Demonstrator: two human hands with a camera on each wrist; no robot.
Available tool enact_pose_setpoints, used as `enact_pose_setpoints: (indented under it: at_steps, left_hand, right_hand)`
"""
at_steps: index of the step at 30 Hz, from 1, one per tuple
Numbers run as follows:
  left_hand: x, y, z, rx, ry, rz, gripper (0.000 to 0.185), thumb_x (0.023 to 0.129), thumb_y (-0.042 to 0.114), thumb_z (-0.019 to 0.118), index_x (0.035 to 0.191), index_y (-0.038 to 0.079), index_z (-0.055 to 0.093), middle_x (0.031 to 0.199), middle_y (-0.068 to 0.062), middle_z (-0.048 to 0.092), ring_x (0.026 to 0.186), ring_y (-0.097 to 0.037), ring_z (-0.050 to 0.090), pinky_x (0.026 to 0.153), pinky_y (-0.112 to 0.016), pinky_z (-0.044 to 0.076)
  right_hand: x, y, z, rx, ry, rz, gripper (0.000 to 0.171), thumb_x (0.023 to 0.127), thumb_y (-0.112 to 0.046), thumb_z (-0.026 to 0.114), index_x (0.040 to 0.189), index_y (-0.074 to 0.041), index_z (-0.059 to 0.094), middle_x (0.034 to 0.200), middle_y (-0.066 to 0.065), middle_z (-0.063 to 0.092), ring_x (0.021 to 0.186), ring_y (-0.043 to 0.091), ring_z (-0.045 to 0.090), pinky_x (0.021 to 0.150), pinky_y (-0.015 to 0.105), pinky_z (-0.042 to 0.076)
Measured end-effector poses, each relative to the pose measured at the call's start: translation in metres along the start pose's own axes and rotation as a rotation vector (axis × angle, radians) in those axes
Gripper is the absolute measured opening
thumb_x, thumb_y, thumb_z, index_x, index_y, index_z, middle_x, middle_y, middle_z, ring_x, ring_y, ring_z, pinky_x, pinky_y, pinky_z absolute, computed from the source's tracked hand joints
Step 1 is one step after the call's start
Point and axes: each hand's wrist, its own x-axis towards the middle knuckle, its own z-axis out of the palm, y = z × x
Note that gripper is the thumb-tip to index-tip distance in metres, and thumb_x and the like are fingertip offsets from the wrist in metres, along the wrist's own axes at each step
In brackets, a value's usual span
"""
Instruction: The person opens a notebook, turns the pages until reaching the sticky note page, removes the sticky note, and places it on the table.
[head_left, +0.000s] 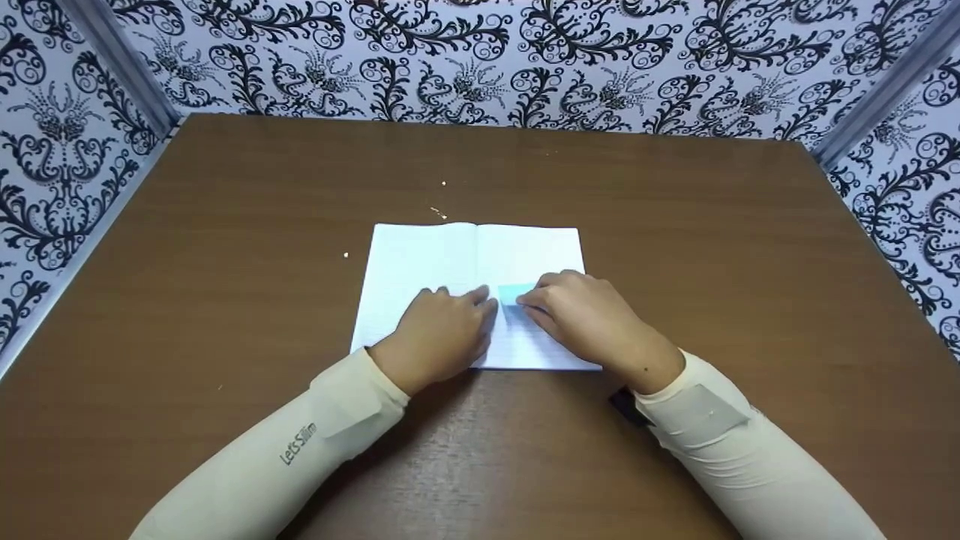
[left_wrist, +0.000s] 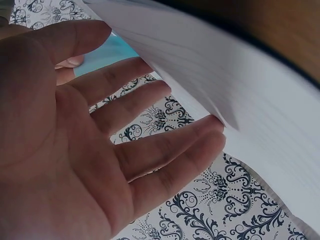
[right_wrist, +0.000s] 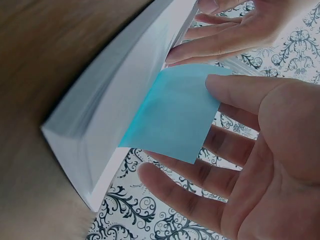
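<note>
An open notebook (head_left: 420,259) with white lined pages lies on the table. On its right page is a light blue sticky note (right_wrist: 172,112), one edge against the paper and the rest raised off it. My right hand (head_left: 592,319) pinches the free edge of the note between thumb and fingers. My left hand (head_left: 446,334) rests on the notebook near the centre fold, its fingertips touching the page. In the left wrist view the fingers of the left hand (left_wrist: 100,130) are fairly straight and slightly spread, holding nothing.
The brown wooden table (head_left: 262,187) spreads around the notebook. Small pale crumbs (head_left: 444,216) lie behind and left of it. Patterned black-and-white wall covering (head_left: 465,67) borders the table at the back and sides. A dark object (head_left: 628,406) sits at the right wrist.
</note>
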Motion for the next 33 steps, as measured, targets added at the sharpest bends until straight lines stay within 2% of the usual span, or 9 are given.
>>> enact_pose_setpoints:
  at_steps: [7,13,22,33]
  left_hand:
    - [0.000,0.000,0.000,0.005,0.015,0.002,0.032,0.097,0.032,0.060,0.117,0.008,0.069,0.128,-0.007,0.070,0.076,-0.037,0.073,0.064,-0.046,0.059]
    - [0.001,0.000,0.001,0.010,0.009,0.008,0.033,0.097,0.032,0.060,0.118,0.009,0.069,0.128,-0.007,0.070,0.076,-0.037,0.073,0.064,-0.046,0.059]
    - [0.002,0.000,0.002,-0.002,-0.019,-0.005,0.033,0.098,0.031,0.059,0.121,0.010,0.068,0.130,-0.007,0.069,0.079,-0.037,0.073,0.066,-0.047,0.059]
    - [0.001,-0.001,0.001,-0.032,0.015,0.006,0.028,0.096,0.028,0.061,0.114,0.008,0.070,0.127,-0.008,0.070,0.073,-0.038,0.072,0.063,-0.047,0.058]
  right_hand:
    - [0.001,0.003,-0.001,-0.001,0.029,0.023,0.020,0.098,-0.018,0.061,0.107,-0.012,0.078,0.103,0.004,0.076,0.097,0.027,0.070,0.079,0.049,0.056]
    - [0.000,0.007,-0.003,0.020,0.076,0.046,0.019,0.099,-0.020,0.060,0.101,-0.013,0.077,0.096,0.003,0.076,0.091,0.027,0.071,0.075,0.051,0.055]
    - [0.001,0.013,-0.004,0.026,0.111,0.071,0.018,0.099,-0.019,0.060,0.101,-0.011,0.076,0.096,0.004,0.076,0.090,0.027,0.072,0.074,0.051,0.055]
    - [0.001,0.019,-0.008,0.043,0.147,0.095,0.017,0.098,-0.019,0.061,0.099,-0.010,0.076,0.097,0.005,0.077,0.091,0.028,0.073,0.073,0.053,0.055]
